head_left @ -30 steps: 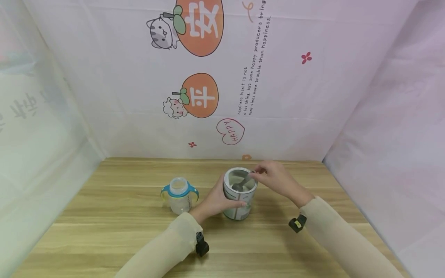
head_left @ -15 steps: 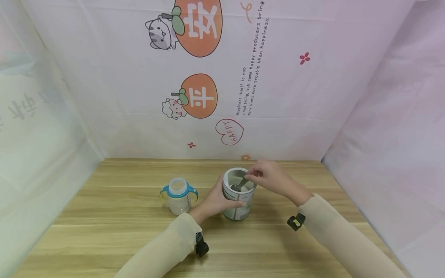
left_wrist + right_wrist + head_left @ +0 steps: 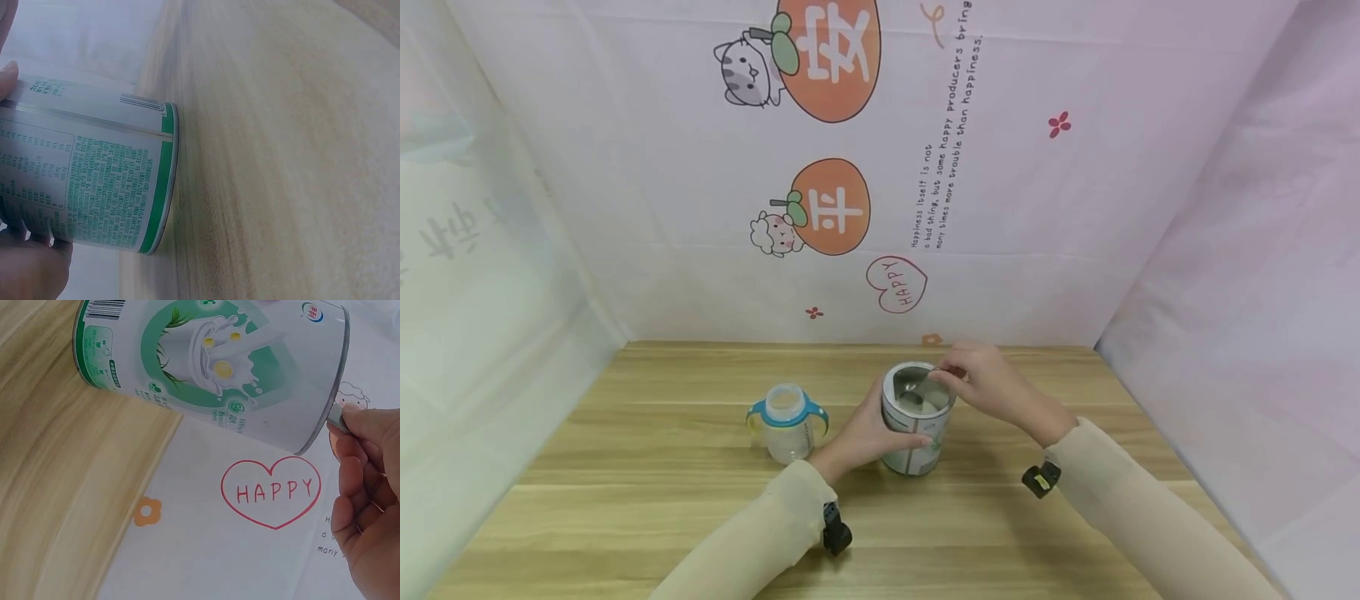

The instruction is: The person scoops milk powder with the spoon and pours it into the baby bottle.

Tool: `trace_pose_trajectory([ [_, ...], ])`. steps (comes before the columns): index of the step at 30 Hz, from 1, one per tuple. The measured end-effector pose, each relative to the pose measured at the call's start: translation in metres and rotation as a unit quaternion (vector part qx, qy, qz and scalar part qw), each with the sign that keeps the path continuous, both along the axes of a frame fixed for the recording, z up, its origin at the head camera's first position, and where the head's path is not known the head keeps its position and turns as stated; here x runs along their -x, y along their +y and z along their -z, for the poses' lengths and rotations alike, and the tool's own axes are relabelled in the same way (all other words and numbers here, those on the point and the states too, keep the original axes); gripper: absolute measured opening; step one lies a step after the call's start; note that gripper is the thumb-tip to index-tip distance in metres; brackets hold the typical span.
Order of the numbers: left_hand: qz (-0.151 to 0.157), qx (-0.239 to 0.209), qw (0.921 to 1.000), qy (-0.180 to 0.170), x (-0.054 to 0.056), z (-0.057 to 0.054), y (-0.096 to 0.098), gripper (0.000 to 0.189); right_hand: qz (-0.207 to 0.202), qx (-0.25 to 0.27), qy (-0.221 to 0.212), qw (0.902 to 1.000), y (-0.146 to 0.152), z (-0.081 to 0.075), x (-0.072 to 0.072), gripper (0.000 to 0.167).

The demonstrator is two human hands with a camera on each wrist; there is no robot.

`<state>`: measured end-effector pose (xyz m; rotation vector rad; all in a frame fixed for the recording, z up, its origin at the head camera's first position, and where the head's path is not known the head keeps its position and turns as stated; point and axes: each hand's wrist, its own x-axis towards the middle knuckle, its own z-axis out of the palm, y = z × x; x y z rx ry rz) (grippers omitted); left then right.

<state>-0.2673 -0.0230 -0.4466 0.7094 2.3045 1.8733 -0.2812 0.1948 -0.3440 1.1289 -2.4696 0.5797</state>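
A white and green milk powder can [image 3: 919, 454] stands lidless on the table. My left hand [image 3: 861, 435] grips its side, with the thumb across the front. In the left wrist view the lower part of the can [image 3: 106, 169] shows its printed text and green bottom band. My right hand [image 3: 996, 387] is at the can's right rim and pinches the handle of a grey scoop [image 3: 912, 402], whose bowl is inside the can. The right wrist view shows the short handle end [image 3: 338, 417] between thumb and fingers, beside the can's rim; the bowl is hidden there.
A clear baby bottle [image 3: 787, 440] with a blue two-handled collar stands uncapped to the left of the can, close to my left forearm. The wooden table [image 3: 625, 500] is bounded by a printed white back sheet [image 3: 1000, 292] and pale side sheets.
My right hand has shifted slightly left towards the can's opening, and the scoop has moved and turned inside. My left hand, the can and the bottle stay in place.
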Motion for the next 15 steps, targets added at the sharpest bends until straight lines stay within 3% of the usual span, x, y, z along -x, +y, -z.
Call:
trace_pose_trajectory([
  [4, 0.006, -0.004, 1.0000, -0.001, 0.003, 0.004, 0.000, 0.104, -0.009, -0.019, 0.036, 0.9991, -0.003, -0.001, -0.001, 0.008],
  [9, 0.009, -0.009, 0.9999, 0.000, 0.005, 0.005, 0.001, 0.104, -0.017, -0.055, 0.047, 0.9972, -0.004, 0.001, -0.002, 0.009],
  [12, 0.013, -0.014, 0.9998, 0.001, 0.002, 0.001, 0.001, 0.104, -0.018, -0.066, 0.042, 0.9968, -0.004, 0.004, -0.001, 0.010],
  [15, 0.020, -0.022, 0.9996, -0.001, -0.005, -0.010, 0.000, 0.103, -0.022, -0.070, 0.032, 0.9968, -0.005, 0.004, 0.000, 0.010],
])
